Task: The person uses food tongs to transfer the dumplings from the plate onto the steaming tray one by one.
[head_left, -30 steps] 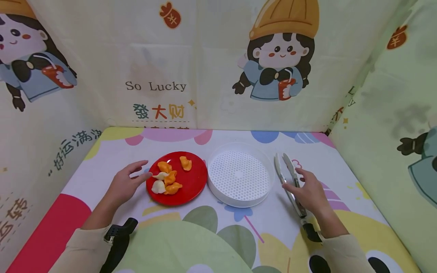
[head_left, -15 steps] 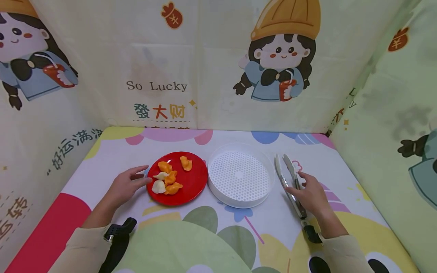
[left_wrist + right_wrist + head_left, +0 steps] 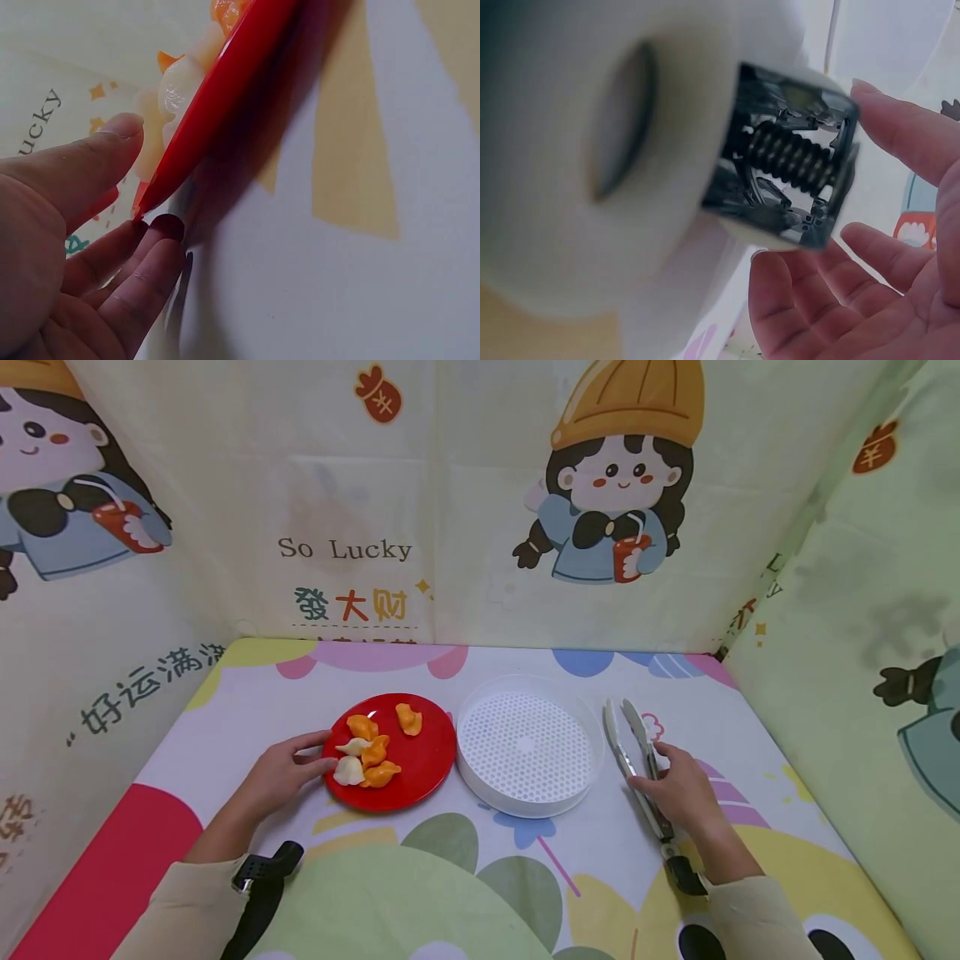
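On the left of the table is a red plate (image 3: 423, 768) bearing several orange dumplings (image 3: 381, 773) and white dumplings (image 3: 348, 771). At its left rim is my left hand (image 3: 273, 777); in the left wrist view the fingers touch the rim from below and the thumb (image 3: 105, 150) hovers above it, apart from the rim. To the right lie metal tongs (image 3: 617, 743), their arms spread. My right hand (image 3: 686, 789) pinches them across the middle, thumb on one arm and fingers on the other. A coil spring (image 3: 791, 157) shows between the arms in the right wrist view.
A round white steamer tray (image 3: 525, 806) with a perforated base stands between plate and tongs, close to the plate. A printed cloth (image 3: 337, 902) covers the table. Patterned curtains (image 3: 465, 527) enclose the back and both sides.
The left hand has come closer to the plate, its fingers now at the rim. The right hand has drawn in on the tongs. Plate, tray and tongs have barely moved.
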The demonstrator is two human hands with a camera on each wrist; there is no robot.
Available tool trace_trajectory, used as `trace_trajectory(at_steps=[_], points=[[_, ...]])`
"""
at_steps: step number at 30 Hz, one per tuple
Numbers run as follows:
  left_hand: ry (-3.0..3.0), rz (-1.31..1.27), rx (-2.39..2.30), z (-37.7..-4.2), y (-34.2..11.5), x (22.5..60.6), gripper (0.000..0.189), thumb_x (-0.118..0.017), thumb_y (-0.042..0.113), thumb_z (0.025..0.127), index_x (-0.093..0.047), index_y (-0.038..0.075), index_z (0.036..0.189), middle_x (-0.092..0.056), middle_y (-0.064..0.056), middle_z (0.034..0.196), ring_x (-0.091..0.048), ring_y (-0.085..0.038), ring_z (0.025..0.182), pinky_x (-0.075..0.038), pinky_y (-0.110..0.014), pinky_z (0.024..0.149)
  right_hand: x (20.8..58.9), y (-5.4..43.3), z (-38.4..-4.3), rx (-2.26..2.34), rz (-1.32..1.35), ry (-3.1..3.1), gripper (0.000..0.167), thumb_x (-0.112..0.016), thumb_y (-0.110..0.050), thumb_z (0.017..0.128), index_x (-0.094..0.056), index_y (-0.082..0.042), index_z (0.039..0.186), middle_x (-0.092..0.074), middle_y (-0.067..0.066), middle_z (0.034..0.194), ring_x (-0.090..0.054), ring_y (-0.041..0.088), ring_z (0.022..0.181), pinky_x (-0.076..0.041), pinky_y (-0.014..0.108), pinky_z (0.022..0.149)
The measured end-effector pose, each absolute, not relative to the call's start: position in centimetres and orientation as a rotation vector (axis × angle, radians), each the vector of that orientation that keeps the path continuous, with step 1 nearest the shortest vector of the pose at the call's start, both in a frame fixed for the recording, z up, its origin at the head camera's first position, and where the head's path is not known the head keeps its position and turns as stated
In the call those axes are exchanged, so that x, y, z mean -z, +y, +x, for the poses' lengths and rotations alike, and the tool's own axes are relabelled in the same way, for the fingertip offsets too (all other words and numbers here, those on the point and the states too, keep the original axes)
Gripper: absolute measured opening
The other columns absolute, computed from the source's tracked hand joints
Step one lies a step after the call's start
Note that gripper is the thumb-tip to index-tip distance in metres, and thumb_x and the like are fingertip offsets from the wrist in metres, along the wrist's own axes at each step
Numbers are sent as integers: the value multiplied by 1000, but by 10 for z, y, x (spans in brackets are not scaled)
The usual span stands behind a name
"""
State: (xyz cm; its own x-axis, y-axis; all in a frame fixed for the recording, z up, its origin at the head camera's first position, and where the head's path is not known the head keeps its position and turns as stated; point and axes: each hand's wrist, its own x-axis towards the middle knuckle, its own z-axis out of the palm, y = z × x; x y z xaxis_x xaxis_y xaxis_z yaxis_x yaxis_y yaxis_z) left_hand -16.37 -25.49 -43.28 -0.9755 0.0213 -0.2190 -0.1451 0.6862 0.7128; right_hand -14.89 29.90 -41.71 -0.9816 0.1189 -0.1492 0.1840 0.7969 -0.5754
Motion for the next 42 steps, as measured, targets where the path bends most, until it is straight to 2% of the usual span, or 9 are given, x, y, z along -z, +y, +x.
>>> trace_trajectory(at_steps=[6,15,21,25,34,42], points=[[2690,-96,-1137,-164,-254,434,75,-75,35,89,-44,2,149,-41,-32,147,-44,-49,127,-59,-44,82,417,298,-149,885,233,2881,85,-77,-26,86,-32,10,148,-49,34,129,-55,41,100,-56,53,80],[2698,-89,-1135,-165,-254,436,73,-76,33,89,-46,1,148,-41,-33,146,-44,-49,126,-59,-45,82,419,297,-151,834,266,2869,89,-78,-30,85,-29,11,148,-45,36,134,-51,45,108,-52,59,88],[2690,-94,-1138,-165,-255,437,75,-76,34,89,-45,0,148,-41,-33,146,-43,-49,126,-59,-45,82,418,297,-152,828,298,2856,91,-78,-31,86,-28,13,147,-48,36,128,-52,43,102,-54,57,86],[2688,-97,-1138,-165,-255,437,74,-76,33,89,-45,0,148,-42,-33,145,-44,-49,125,-59,-44,82,418,297,-152,812,289,2866,88,-76,-29,87,-28,15,146,-51,36,124,-53,41,98,-55,54,84],[2687,-101,-1127,-165,-254,437,75,-77,33,89,-44,0,148,-43,-33,144,-45,-49,124,-58,-45,83,415,297,-153,866,297,2903,79,-68,-23,89,-29,14,147,-46,34,131,-46,43,108,-44,58,94],[2688,-92,-1115,-166,-255,437,77,-77,34,88,-44,0,149,-42,-33,145,-43,-49,125,-59,-45,82,411,298,-151,921,301,3009,70,-65,-21,88,-38,14,143,-50,32,128,-48,43,106,-42,54,88]])
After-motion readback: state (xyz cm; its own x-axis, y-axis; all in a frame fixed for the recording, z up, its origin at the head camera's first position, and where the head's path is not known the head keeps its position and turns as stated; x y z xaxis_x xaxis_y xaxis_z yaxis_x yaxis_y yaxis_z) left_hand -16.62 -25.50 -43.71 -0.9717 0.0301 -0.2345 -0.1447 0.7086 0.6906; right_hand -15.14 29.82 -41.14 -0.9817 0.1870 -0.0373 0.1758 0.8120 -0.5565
